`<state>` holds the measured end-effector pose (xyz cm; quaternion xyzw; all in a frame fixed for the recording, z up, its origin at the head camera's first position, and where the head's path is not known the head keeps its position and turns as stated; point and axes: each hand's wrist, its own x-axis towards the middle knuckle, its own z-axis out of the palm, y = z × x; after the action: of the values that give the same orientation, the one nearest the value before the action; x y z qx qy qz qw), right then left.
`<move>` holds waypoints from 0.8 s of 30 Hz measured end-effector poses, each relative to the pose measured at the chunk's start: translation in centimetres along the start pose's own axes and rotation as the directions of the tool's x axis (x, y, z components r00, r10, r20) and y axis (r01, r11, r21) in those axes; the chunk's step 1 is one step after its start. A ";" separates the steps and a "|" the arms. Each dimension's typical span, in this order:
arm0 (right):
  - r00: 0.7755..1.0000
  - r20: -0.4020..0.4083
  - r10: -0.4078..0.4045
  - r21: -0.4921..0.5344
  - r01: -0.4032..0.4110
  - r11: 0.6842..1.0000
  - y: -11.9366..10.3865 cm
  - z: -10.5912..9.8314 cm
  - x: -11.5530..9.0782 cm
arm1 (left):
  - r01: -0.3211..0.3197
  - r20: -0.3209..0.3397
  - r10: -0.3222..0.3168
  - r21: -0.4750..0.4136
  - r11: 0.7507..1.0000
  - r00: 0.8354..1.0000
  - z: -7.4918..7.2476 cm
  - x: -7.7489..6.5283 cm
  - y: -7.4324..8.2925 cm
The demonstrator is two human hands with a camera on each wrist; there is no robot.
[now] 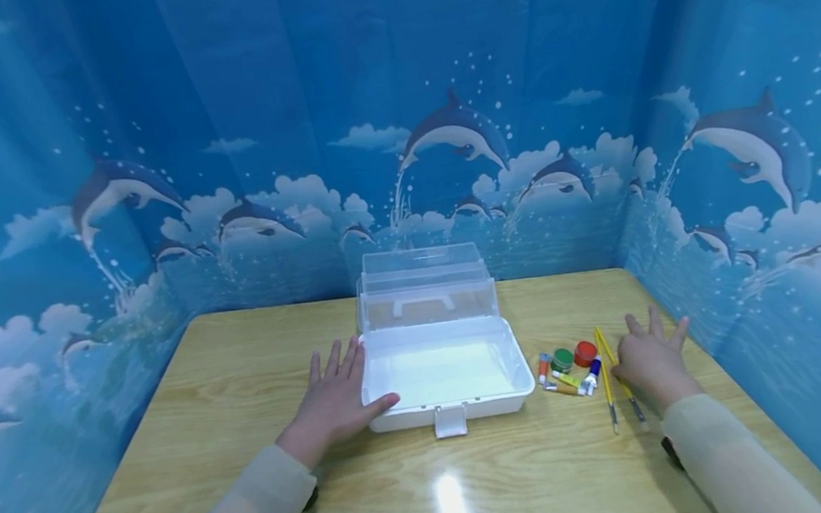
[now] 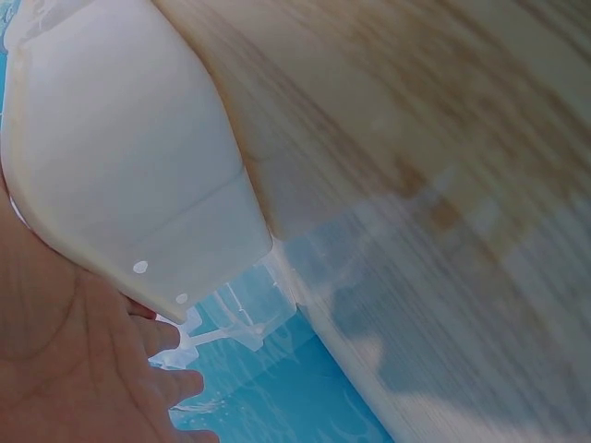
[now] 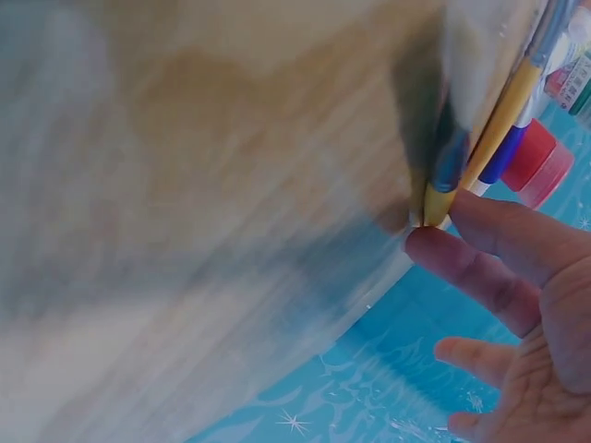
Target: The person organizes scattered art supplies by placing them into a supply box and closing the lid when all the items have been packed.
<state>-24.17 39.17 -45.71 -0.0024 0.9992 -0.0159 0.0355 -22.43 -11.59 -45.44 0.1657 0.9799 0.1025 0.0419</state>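
A white plastic box (image 1: 410, 420) stands in the middle of the table, its clear lid (image 1: 428, 287) raised at the back. At the box's left side rests my left hand (image 1: 331, 406), fingers straight along the wall and thumb over the front left rim. The left wrist view shows its palm against the box. To the right, my right hand (image 1: 650, 362) pinches a yellow-handled paintbrush (image 1: 631, 400) between thumb and index finger, the other fingers spread. That brush (image 3: 439, 203) sits between the fingertips in the right wrist view. A second paintbrush (image 1: 607, 382) lies just left of it.
Between box and brushes lie a green-lidded jar (image 1: 562, 360), a red-lidded jar (image 1: 585, 354) and several small paint tubes (image 1: 564, 388). A latch (image 1: 450, 422) hangs from the box's front. Blue dolphin-print curtains (image 1: 399, 127) surround the wooden table (image 1: 244, 369).
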 end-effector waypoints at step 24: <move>0.989 0.113 0.090 0.085 -0.100 0.991 0.7 -0.3 0.9 | 0.007 0.006 -0.007 0.001 1.000 1.000 0.3 0.2 -0.1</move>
<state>-25.10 39.88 -45.46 0.0459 0.9930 -0.0591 0.0909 -22.59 -11.58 -45.74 0.1626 0.9804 0.1014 0.0449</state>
